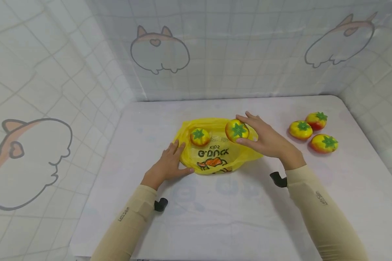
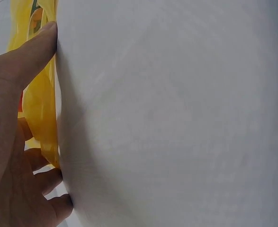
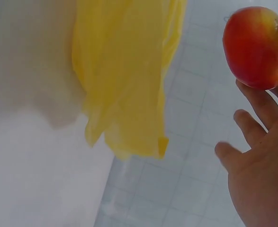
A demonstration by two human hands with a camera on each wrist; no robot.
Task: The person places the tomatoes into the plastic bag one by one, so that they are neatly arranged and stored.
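Note:
My right hand (image 1: 266,136) holds a persimmon-like fruit (image 1: 237,131), red and yellow with a green leafy top, over the right part of a yellow plastic bag (image 1: 245,156). In the right wrist view, the fruit's red side (image 3: 253,47) sits at the fingertips, beside the hanging yellow bag (image 3: 124,80). A similar fruit (image 1: 200,137) lies at the bag's left end. My left hand (image 1: 168,164) rests at the bag's left edge, thumb apart from the fingers. In the left wrist view its thumb (image 2: 34,52) and fingertips touch the bag's side and the table.
Three more such fruits lie at the right of the white table (image 1: 199,224): one left (image 1: 300,130), one behind (image 1: 316,120) and one in front (image 1: 324,143). A tiled-pattern sheet (image 1: 222,54) stands behind the table and along its sides.

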